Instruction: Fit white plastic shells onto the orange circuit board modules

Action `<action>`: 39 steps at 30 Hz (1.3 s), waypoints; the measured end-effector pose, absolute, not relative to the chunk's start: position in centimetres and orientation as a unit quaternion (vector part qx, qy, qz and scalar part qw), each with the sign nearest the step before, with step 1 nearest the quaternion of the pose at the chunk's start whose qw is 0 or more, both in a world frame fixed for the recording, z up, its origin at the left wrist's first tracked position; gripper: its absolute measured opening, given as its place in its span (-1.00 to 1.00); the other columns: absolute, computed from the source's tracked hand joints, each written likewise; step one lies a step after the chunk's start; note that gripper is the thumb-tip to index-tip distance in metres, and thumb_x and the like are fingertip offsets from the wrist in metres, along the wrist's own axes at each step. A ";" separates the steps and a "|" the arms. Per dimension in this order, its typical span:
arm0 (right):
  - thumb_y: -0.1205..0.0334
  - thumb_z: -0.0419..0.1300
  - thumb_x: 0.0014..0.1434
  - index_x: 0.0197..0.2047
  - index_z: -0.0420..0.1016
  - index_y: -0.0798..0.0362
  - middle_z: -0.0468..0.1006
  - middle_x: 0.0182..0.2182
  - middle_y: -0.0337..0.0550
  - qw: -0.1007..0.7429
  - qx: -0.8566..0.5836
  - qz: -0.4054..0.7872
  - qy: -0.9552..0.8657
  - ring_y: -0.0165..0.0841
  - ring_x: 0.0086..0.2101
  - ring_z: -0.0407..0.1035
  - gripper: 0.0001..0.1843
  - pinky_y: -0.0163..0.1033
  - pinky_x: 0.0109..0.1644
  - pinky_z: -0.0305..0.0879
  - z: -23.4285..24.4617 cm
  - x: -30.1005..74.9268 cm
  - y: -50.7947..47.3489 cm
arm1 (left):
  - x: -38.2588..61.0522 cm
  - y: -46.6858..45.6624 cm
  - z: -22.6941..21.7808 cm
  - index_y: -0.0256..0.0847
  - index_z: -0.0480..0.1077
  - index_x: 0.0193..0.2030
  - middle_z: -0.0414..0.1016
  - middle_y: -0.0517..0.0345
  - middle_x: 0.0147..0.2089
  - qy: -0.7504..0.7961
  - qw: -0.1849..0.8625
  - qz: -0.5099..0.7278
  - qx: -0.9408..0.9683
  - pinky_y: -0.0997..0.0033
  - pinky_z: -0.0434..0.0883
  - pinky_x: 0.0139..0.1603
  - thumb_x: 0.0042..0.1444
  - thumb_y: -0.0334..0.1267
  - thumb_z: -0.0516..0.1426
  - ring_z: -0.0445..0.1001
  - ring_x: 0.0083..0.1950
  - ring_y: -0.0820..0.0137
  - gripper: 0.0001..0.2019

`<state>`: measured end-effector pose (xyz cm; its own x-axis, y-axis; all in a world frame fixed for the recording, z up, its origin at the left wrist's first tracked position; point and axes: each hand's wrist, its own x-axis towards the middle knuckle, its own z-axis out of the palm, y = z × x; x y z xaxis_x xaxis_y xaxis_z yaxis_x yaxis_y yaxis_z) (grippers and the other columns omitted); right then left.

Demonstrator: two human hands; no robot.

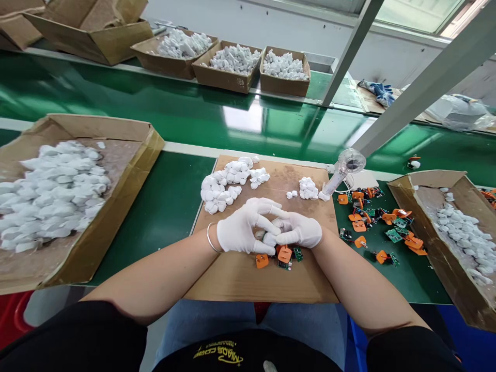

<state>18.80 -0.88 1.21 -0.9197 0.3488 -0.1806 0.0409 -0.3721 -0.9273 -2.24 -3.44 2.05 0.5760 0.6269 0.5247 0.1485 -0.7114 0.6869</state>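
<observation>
Both my hands wear white gloves and meet over a brown cardboard sheet [240, 279]. My left hand [244, 227] and my right hand [298, 230] are closed together on a small white plastic part [268, 239] pinched between the fingertips. Just below them lie orange plug pieces [284, 253] with small green circuit boards [297, 253]. Heaps of white plastic parts [227, 183] sit further up the sheet.
An open box of white parts [54, 191] stands at left, another box [461, 232] at right. Loose orange pieces and green boards [382, 225] lie on the green belt, beside a small clear fan [344, 168]. Three boxes [232, 64] line the far shelf.
</observation>
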 end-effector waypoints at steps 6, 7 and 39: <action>-0.03 0.45 0.04 -0.25 0.52 0.21 0.58 -0.34 -0.12 0.062 -0.168 0.797 -0.577 -0.37 -0.28 0.46 -0.54 -0.21 -0.04 0.40 1.0 18.6 -0.9 | -2.3 -3.6 1.9 -0.10 0.61 -0.40 0.54 0.02 0.06 0.241 0.326 0.382 0.831 0.01 0.43 0.16 -0.33 -0.19 0.51 0.45 0.14 0.08 -0.70; -0.06 0.46 0.03 -0.25 0.51 0.20 0.58 -0.35 -0.13 0.068 -0.162 0.798 -0.576 -0.36 -0.28 0.46 -0.52 -0.20 -0.04 0.40 0.9 18.5 -0.9 | -2.2 -3.6 2.0 -0.11 0.60 -0.40 0.54 0.02 0.05 0.239 0.324 0.387 0.830 0.02 0.44 0.15 -0.32 -0.19 0.51 0.46 0.14 0.09 -0.70; -0.02 0.37 0.07 -0.36 0.48 0.12 0.53 -0.42 -0.21 0.181 -0.290 0.695 -0.632 -0.40 -0.37 0.39 -0.65 -0.27 -0.23 0.36 2.3 16.5 -3.1 | -1.0 -4.6 2.3 -0.16 0.50 -0.43 0.50 0.06 -0.02 0.294 0.222 0.404 0.837 0.15 0.42 0.04 -0.10 -0.27 0.30 0.52 -0.06 0.26 -0.92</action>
